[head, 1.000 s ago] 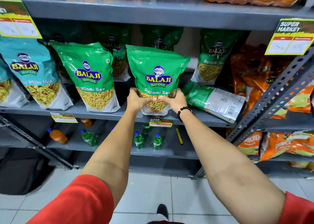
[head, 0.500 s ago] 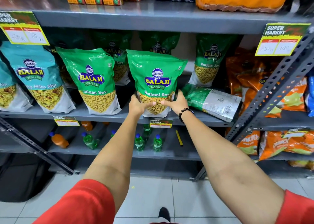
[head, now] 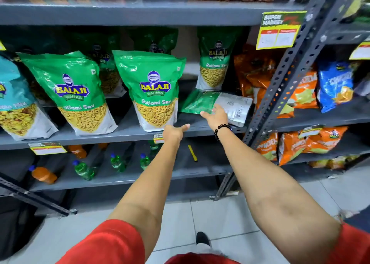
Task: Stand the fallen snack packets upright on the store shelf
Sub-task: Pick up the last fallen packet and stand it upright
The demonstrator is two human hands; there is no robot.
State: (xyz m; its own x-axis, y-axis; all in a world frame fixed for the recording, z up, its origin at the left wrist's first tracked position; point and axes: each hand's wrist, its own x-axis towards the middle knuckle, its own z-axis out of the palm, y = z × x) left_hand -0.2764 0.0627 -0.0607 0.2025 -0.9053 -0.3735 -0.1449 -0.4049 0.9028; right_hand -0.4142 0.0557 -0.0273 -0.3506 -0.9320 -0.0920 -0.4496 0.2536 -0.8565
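A green Ratlami Sev packet lies flat on the grey middle shelf, back side up, at the shelf's right end. My right hand, with a black bead bracelet, reaches over its near edge with fingers spread, touching or just above it. My left hand hovers open at the shelf's front lip, holding nothing. To the left of the hands a green Ratlami Sev packet stands upright. Another upright green packet stands further left, and one more stands behind the fallen packet.
A slotted grey upright post rises right of the fallen packet. Orange packets and a blue packet fill the right bay. Small bottles and a yellow pen lie on the lower shelf. A teal packet stands at far left.
Both hands have let go of the middle green packet, which now stands by itself. They moved right; the right hand now reaches the fallen packet. The view shifted right.
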